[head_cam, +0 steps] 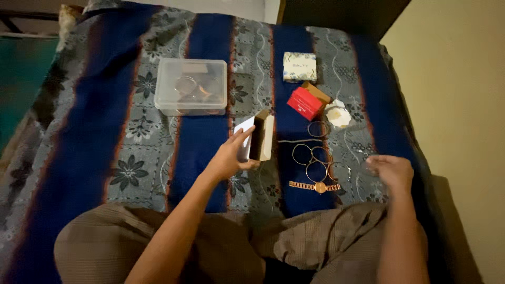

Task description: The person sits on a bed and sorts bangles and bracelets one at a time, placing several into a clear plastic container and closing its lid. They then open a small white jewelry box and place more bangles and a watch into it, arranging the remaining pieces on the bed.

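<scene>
My left hand (231,155) holds a small open cardboard box (259,135), white outside and brown inside, tilted up above the bedspread. My right hand (390,171) rests with fingers curled on the cloth at the right, next to several thin bangles (315,158); I cannot tell whether it pinches anything. A gold wristwatch (315,186) lies flat just below the bangles, between my two hands.
A clear plastic lidded container (191,85) with bangles inside sits at the back left. A patterned square box (300,67), a red box (305,103) and a white round piece (338,115) lie at the back right. My crossed legs fill the near edge; a wall stands at the right.
</scene>
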